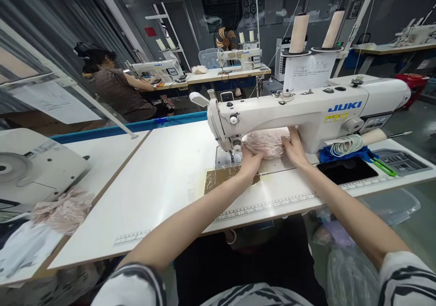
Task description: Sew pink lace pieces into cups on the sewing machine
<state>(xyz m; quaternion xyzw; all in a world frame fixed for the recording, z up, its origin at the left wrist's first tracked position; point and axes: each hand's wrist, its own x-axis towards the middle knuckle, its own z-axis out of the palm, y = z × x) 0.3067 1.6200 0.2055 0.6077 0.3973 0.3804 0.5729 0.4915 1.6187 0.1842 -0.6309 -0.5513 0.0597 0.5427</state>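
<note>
A bundle of pale pink lace fabric (pixel 267 143) lies gathered on the bed of a white sewing machine (pixel 272 111), beneath its arm. My left hand (pixel 251 161) grips the fabric's near left side, close to the needle and presser foot (pixel 233 155); its fingertips are partly hidden by the cloth. On the other side, my right hand (pixel 294 148) holds the bundle's right edge between thumb and fingers, beside the machine's upright. A brown plate under clear tape (pixel 218 180) sits on the table below my left wrist.
Right of the machine lie a dark phone (pixel 347 170), green thread snips (pixel 384 167) and a coil of pale cord (pixel 346 146). Two thread cones (pixel 299 33) stand behind. More pink lace (pixel 64 209) lies at left. Another person (pixel 119 88) sits at a machine further back.
</note>
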